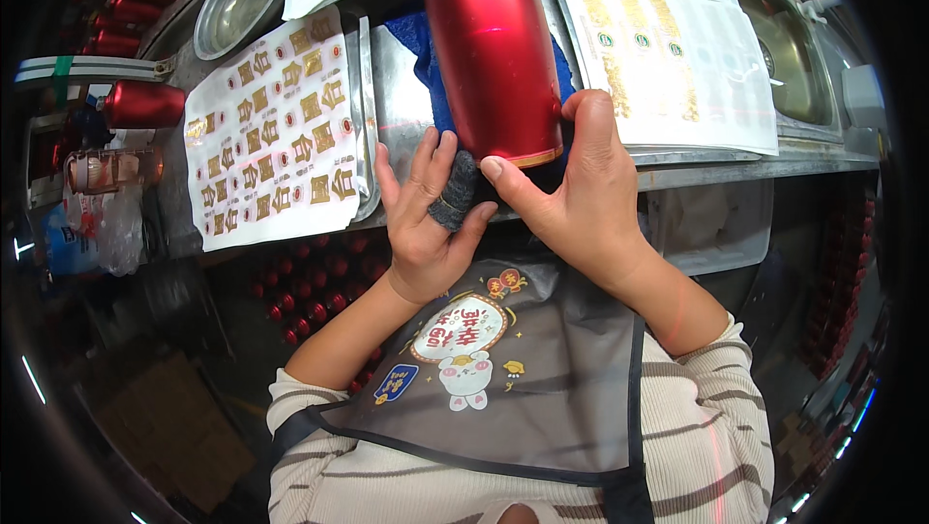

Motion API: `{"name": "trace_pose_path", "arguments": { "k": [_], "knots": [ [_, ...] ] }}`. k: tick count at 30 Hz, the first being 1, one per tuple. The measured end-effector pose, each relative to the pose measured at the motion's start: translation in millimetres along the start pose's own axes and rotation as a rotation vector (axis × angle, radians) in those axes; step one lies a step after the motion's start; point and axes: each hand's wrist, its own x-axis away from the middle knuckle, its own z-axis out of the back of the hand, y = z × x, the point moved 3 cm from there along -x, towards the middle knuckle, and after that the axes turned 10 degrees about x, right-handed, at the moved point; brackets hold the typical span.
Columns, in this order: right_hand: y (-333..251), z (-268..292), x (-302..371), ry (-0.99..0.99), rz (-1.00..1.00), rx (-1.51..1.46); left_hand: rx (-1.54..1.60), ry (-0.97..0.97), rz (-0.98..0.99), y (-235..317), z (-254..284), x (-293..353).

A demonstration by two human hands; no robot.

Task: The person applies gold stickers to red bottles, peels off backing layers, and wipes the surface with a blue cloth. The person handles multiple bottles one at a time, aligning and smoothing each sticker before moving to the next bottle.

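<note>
A glossy red bottle (494,50) lies on its side on a blue cloth (416,40), its gold-edged base toward me. My right hand (590,190) grips the base end: the thumb presses at the lower rim and the bent index finger is against the right side, the other fingers hidden. Beside the base's left edge is my left hand (423,234), its fingers stretched out and apart. A dark grey wrap (455,193) covers one of its fingers, which appears to touch the bottle. To the left lies a white sheet of gold character stickers (276,137).
More sticker sheets (716,69) lie at the right, by a metal sink (798,50). A metal bowl (242,1) stands at the far left. Another red bottle (145,104) lies at the left edge. Several red bottles (314,282) stand below the counter.
</note>
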Motion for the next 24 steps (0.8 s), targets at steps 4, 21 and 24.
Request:
{"name": "trace_pose_path", "arguments": {
  "k": [4, 21, 24],
  "knots": [
    [3.1, -0.4, -1.0, 0.006, 0.027, -0.064, -0.031, -0.021, -0.048, 1.8, 0.0, -5.0],
    [19.1, 1.2, 0.8, -0.096, -0.015, -0.325, -0.237, -0.058, -0.183, 15.2, 2.4, -23.6],
    [21.1, 1.1, 0.8, -0.108, -0.013, -0.364, -0.262, -0.067, -0.203, 18.9, 3.1, -26.9]
  ]
}}
